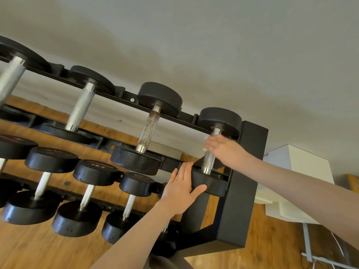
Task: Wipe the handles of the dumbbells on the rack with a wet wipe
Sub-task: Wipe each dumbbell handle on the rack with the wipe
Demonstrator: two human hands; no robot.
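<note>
1. My right hand (221, 148) wraps the wet wipe (206, 141) round the end dumbbell's handle (208, 162) on the rack's (244, 171) top tier.
2. My left hand (180, 188), fingers straight, presses the near weight head (211, 184), likely to stop it rolling.

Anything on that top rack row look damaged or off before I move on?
Yes: the handle of the second dumbbell from the right end shows brown, rust-like speckling, unlike its shinier neighbours. The right hand holds the wipe on the end dumbbell's handle.
</note>
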